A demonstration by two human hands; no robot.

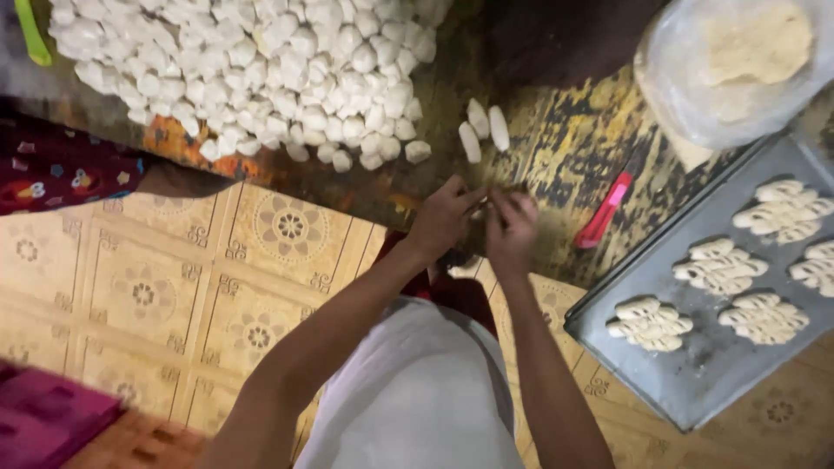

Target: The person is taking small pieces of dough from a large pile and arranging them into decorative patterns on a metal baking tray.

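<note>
A white apron (417, 391) is hanging nearest the lens, and above it both forearms are reaching out to a worn, paint-flaked board (556, 139). The left hand (441, 219) and the right hand (511, 227) are meeting fingertip to fingertip, each curled nearly closed and pinching between them a small pale piece of dough (486, 202), mostly hidden by the fingers.

The piece is looking soft, light and easily dented, so a gentle grip at its ends with the fingertips would probably be suiting it best; squeezing hard would likely be flattening it.

Just beyond the fingertips three oblong white dough lumps (485, 130) are lying side by side, and farther out, past the left hand, a big heap of similar chalky chunks (243, 69) is spreading. Beside the right hand a red-handled tool (605, 211) is resting, then a grey metal tray (695, 373) carrying braided pastries (719, 266), with a bag of dough (738, 69) beyond it.
</note>
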